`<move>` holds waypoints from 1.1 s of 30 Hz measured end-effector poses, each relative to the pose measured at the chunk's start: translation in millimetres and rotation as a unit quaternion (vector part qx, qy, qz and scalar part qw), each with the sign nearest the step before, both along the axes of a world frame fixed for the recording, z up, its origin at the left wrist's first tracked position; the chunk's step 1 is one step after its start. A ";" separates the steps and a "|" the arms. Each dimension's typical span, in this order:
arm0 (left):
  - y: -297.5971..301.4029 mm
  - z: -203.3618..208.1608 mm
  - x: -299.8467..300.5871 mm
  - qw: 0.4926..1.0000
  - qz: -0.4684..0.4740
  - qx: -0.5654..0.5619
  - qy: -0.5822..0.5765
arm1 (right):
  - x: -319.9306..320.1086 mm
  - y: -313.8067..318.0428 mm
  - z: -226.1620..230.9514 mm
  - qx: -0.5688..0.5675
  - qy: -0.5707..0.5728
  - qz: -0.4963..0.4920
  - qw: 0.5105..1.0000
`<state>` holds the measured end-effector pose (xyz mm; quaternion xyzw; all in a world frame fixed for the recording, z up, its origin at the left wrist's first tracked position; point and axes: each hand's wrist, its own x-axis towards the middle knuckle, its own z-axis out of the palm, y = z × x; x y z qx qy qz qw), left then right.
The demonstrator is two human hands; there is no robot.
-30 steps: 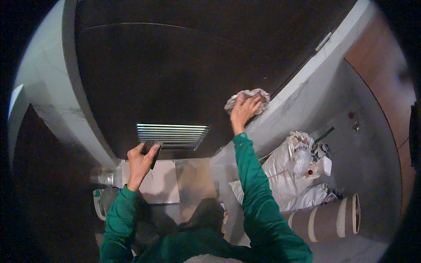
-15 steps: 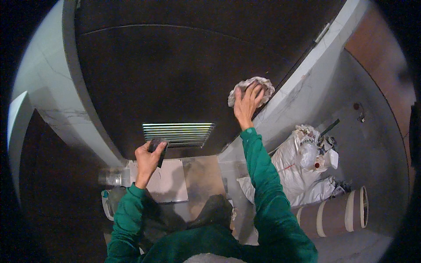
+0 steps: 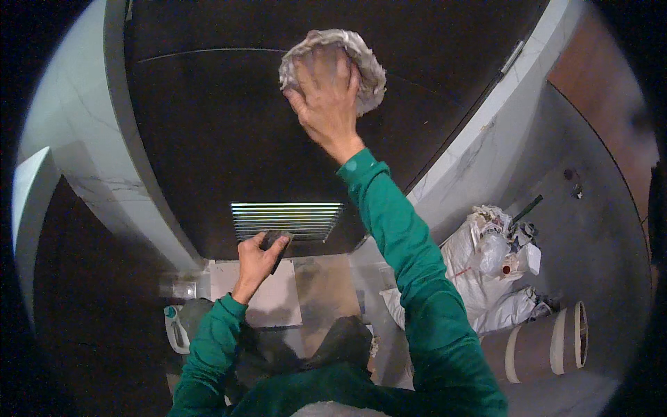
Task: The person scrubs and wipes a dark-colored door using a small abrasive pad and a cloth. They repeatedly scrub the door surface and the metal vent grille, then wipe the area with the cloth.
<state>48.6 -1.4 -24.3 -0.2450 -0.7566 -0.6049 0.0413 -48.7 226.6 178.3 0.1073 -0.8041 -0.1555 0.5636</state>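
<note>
A crumpled whitish rag [image 3: 372,73] lies against the dark brown door [image 3: 229,125], high on its panel. My right hand [image 3: 325,104] presses the rag flat there with fingers spread over it, the arm stretched up. Lower down, my left hand [image 3: 258,258] pinches a small dark flat block [image 3: 276,241] between thumb and fingers; its exact kind cannot be made out. That hand is just in front of the slatted vent grille [image 3: 288,214] at the door's bottom. A thin curved groove [image 3: 208,51] crosses the door's upper part.
White marbled frames [image 3: 479,132] flank the door. At right are stuffed white sacks [image 3: 479,260] and a large brown tube with pale bands [image 3: 535,347]. A pale board [image 3: 257,292] lies on the floor, with a plastic jug [image 3: 175,330] at left.
My right hand has carried the rag up and left across the door from near the right frame. My left hand has moved slightly right and down with the dark block, now before the grille.
</note>
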 end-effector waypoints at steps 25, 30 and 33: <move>-23.2 6.9 -2.1 0.998 0.000 0.060 -0.034 | 75.7 102.8 89.1 -0.201 0.111 -0.191 0.954; -25.6 2.7 -2.0 0.997 0.008 -0.028 -0.077 | 73.2 113.3 115.1 -0.253 0.136 -0.164 0.944; -26.2 0.2 -4.7 0.998 0.017 0.040 -0.039 | 73.9 115.4 119.3 -0.260 0.090 -0.208 0.939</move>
